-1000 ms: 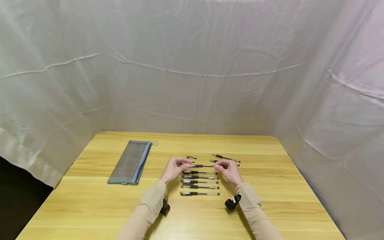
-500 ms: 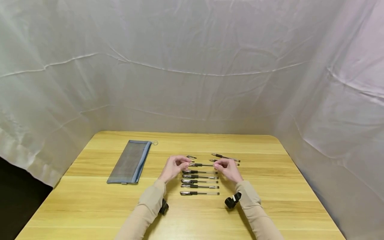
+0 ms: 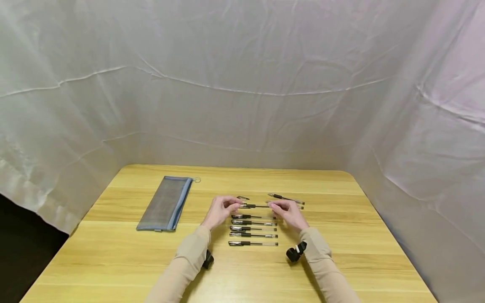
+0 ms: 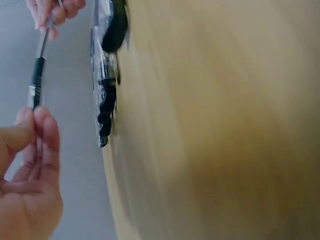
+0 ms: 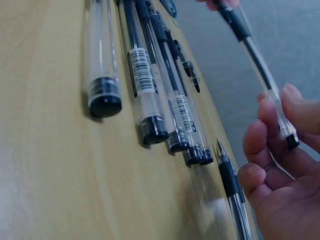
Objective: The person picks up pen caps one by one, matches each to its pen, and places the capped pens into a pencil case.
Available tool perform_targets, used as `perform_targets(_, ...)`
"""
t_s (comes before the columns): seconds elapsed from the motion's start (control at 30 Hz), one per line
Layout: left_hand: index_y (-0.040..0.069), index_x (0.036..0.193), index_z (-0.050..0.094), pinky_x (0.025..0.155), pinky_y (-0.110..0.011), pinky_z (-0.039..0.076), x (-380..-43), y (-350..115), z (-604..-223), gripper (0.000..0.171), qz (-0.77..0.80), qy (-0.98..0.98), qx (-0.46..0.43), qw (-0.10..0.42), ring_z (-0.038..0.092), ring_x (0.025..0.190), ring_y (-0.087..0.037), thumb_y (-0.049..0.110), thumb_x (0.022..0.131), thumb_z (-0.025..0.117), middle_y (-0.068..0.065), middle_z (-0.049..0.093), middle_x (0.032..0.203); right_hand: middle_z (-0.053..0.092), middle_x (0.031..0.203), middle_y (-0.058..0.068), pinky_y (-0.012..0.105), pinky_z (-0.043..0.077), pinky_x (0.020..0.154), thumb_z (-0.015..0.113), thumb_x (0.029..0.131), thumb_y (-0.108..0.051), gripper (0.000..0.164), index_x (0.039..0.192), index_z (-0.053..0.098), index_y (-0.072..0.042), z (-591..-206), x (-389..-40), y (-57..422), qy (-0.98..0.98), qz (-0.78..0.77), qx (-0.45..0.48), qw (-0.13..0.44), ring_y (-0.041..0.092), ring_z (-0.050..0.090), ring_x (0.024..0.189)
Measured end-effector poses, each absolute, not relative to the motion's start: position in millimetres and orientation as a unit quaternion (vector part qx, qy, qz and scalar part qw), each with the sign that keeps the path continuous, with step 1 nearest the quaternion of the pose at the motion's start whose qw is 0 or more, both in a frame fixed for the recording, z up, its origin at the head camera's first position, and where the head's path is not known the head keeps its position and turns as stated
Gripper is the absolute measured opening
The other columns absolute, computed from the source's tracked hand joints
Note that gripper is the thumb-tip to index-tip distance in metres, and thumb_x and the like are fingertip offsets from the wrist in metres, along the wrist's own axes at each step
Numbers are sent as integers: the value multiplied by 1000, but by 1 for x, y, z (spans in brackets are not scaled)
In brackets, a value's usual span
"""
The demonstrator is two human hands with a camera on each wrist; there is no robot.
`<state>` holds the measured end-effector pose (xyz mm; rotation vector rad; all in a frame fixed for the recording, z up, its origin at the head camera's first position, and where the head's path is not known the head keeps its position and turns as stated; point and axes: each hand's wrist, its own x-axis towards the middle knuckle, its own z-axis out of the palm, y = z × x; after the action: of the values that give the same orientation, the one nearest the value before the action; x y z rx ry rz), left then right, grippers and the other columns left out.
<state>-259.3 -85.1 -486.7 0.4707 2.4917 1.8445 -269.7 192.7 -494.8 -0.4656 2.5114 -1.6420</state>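
A clear gel pen with a black grip (image 3: 251, 206) is held level above the table between both hands. My left hand (image 3: 221, 212) pinches its cap end; in the left wrist view the fingertips (image 4: 42, 117) close on that end. My right hand (image 3: 289, 213) pinches the rear end, and its black end plug (image 5: 291, 141) shows past the fingers in the right wrist view. Nearer me, several capped pens (image 3: 253, 223) lie side by side in a row. Behind the right hand lie two uncapped pens (image 3: 286, 198), one partly hidden. A loose cap (image 3: 242, 198) lies behind the held pen.
A grey mesh zip pouch (image 3: 163, 204) with blue edging lies flat at the left of the wooden table (image 3: 341, 261). Its ring pull (image 3: 196, 179) points toward the back. A pale curtain (image 3: 242, 118) hangs behind the table and along both sides.
The held pen has risen slightly and moved a little away from the row, with both hands still on its ends. The pens on the table and the pouch stay put.
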Motion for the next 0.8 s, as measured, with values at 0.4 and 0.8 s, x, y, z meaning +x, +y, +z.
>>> perform_targets(0.4, 4, 101, 76, 83, -34, 58, -269, -87, -489, 13, 459, 882, 104, 10, 67, 85, -16, 4, 88, 73, -10, 76, 100, 75, 93, 16, 21, 53, 77, 71, 90, -3, 10, 100, 70, 0, -498, -277, 190, 870, -471, -143, 26, 16, 69, 82)
perform_targets(0.8, 9, 95, 75, 98, -45, 53, -278, -82, -493, 7, 384, 919, 81, 35, 66, 98, -23, 5, 91, 71, -8, 73, 102, 64, 87, 5, 27, 38, 74, 78, 84, -6, 7, 90, 75, -4, -504, -288, 187, 919, -362, -154, 4, 14, 49, 79)
